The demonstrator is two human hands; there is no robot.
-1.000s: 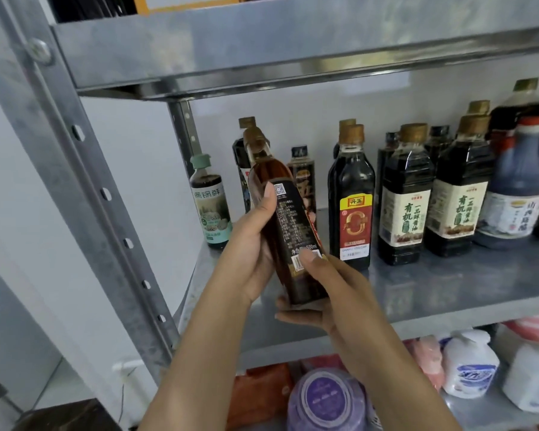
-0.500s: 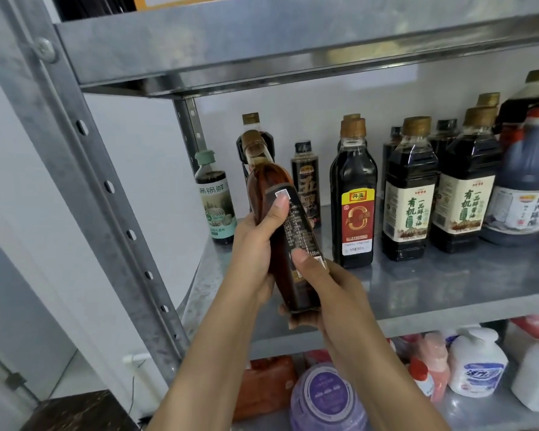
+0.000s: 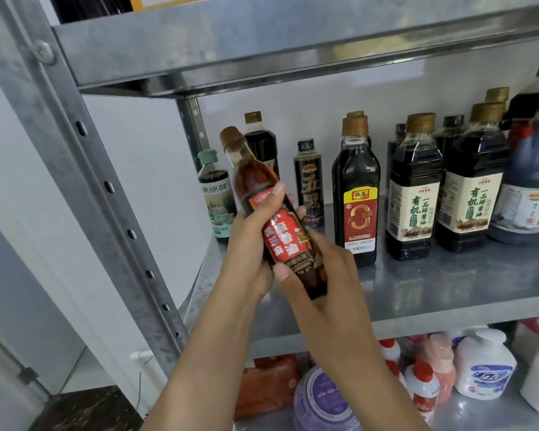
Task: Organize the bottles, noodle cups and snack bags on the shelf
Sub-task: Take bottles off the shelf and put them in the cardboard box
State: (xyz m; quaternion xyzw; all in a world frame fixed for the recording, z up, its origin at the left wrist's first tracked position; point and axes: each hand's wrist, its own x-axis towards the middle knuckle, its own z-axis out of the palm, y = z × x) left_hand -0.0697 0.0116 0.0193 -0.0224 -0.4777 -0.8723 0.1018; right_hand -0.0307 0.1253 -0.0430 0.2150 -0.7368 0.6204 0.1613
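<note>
While your left hand (image 3: 249, 259) grips the sesame oil bottle (image 3: 283, 237) at its label and your right hand (image 3: 327, 284) grips its base, it hangs tilted, left of the Danyu vinegar bottle (image 3: 357, 209), label facing you, likely for checking.

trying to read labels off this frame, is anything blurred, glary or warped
Head view: the held bottle is fairly sharp, its red label legible; the jug at the right edge is smeared; the upper shelf beam looks bowed, as a wide lens would make it, and carries a bright sheen; the shelf surface softly mirrors what stands on it.
</note>
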